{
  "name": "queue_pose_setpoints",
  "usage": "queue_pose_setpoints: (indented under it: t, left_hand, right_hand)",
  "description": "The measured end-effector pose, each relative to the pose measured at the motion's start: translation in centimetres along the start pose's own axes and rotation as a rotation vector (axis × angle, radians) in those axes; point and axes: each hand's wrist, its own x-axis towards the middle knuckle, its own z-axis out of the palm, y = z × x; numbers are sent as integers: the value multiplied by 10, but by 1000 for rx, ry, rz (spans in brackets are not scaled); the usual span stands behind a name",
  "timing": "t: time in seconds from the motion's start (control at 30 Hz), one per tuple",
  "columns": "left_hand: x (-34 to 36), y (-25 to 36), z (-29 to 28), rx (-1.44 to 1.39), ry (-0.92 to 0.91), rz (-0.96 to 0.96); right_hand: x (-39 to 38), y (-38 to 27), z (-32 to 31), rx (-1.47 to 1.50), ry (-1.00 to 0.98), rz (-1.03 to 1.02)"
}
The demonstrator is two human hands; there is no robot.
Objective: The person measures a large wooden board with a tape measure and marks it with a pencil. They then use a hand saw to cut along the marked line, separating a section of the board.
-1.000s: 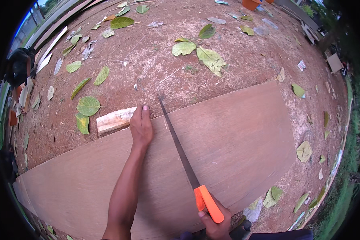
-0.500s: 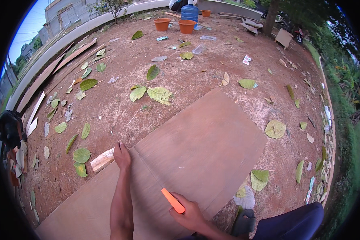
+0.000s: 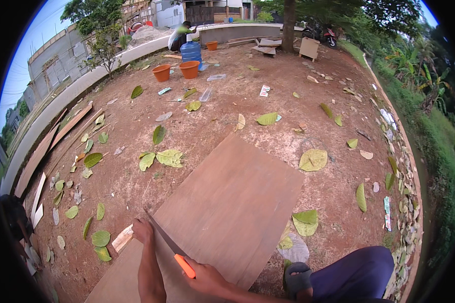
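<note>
A hand saw (image 3: 168, 241) with an orange handle is in my right hand (image 3: 205, 277), whose fingers are wrapped round the grip. Its dark blade slants up and left over a large brown plywood sheet (image 3: 232, 187), with the tip reaching the sheet's left edge. Just left of the blade, my left hand (image 3: 143, 231) is closed on that edge, its fingertips partly hidden. Beside this hand, a pale wooden block (image 3: 122, 239) sticks out from beneath the sheet. I cannot tell whether the saw's teeth are in the wood.
Fallen leaves (image 3: 169, 157) lie over the reddish soil. Long boards (image 3: 40, 154) rest at the left. Orange pots (image 3: 189, 69) and a blue water jug (image 3: 191, 52) stand farther back, near a crouching person (image 3: 179, 38). My bent knee (image 3: 359, 270) is at the lower right.
The view has tilted upward, bringing the far person into sight. The saw blade shows far more of its length and flat side now. My left hand stays at the sheet's edge.
</note>
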Motion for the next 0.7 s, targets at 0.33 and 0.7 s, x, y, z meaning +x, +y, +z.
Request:
queue_pose_setpoints:
  t: [0.33, 0.7]
  left_hand:
    - [-4, -6, 9, -61, -11, 106]
    - [1, -17, 3, -75, -97, 132]
  right_hand:
    - [-2, 22, -5, -23, 41, -64]
    - [-15, 22, 3, 132, 7, 52]
